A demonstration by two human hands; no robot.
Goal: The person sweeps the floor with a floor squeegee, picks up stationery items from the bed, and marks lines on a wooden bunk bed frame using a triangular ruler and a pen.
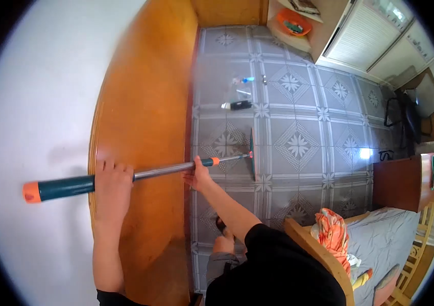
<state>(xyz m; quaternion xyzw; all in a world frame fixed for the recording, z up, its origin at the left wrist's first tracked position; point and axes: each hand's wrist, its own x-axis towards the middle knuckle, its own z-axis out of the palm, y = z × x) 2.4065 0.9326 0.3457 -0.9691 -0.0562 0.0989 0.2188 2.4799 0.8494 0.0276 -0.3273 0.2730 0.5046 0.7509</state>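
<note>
A long pole (163,170) with a green grip and orange end cap runs from the left toward the floor. My left hand (114,184) is wrapped round the green grip near its upper end. Lower down, my right hand (196,175) is at the metal shaft beside a green and orange collar, its fingers partly behind the pole. The pole's far end meets a flat, narrow mop head (253,154), seen nearly edge-on at the tiled floor. Beyond it lie a black and white item (238,105) and a small blue and white item (247,80).
Wooden panelling (148,102) runs along the left. A bed (380,245) with an orange cloth (333,234) stands at the lower right, near a brown cabinet (398,182). A dark chair (410,120) is at the right. Corner shelves hold an orange basin (293,23).
</note>
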